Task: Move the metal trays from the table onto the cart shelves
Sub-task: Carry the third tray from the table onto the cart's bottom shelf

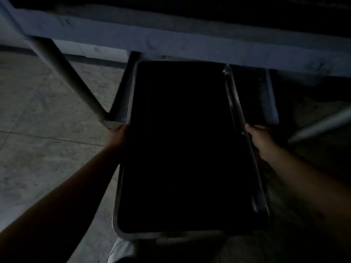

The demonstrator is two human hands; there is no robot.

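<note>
Left hand (118, 136) fingers curled round the left long edge of the metal tray (263, 204), gripping it. Right hand (261, 141) closed on the right long edge, thumb on top of the rim. Both grips sit about mid-length, arms extended. Tray held lengthwise away from the person, roughly level, far end reaching under a pale horizontal rail (171, 40). A round post (72, 82) angles down at left. Tiled floor (38, 130) below. Very dim; tray interior reads black, no legible writing or labels.
</note>
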